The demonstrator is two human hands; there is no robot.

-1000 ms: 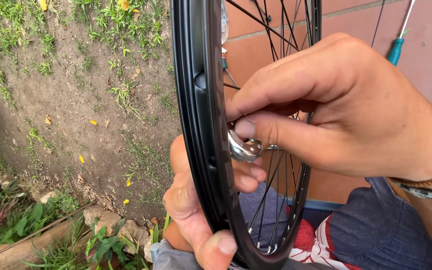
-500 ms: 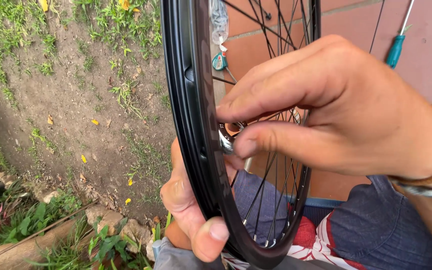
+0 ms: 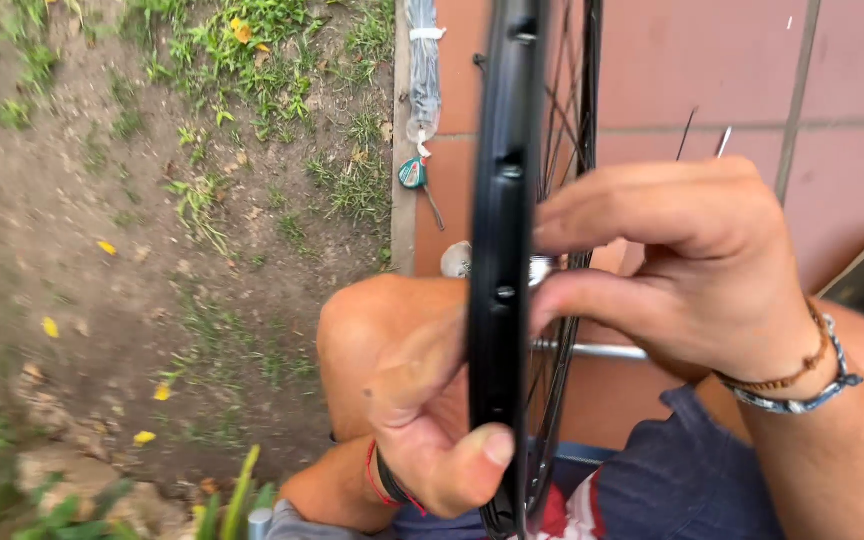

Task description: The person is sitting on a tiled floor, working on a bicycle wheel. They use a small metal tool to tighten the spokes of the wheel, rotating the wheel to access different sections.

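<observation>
Head view, single frame. Black bicycle wheel rim (image 3: 504, 250) stands upright, edge-on, running from top centre of the frame to bottom centre, spokes (image 3: 562, 330) visible just right of it.

Left hand (image 3: 432, 420), lower centre, is closed around the rim from the left, thumb pressed on the near edge.

Right hand (image 3: 692, 270), centre right, has thumb and fingers pinched narrow on a small silver part (image 3: 540, 268) just beside the rim's inner side. What the part is cannot be told.

Step, as judged: working a small fitting where a spoke meets the rim. Next move likely needs a steady rim and fine finger turning.

Surroundings: dirt and grass (image 3: 172, 200) at left, red paving tiles (image 3: 692, 80) upper right, a small teal tool (image 3: 412, 174) upper centre.
</observation>
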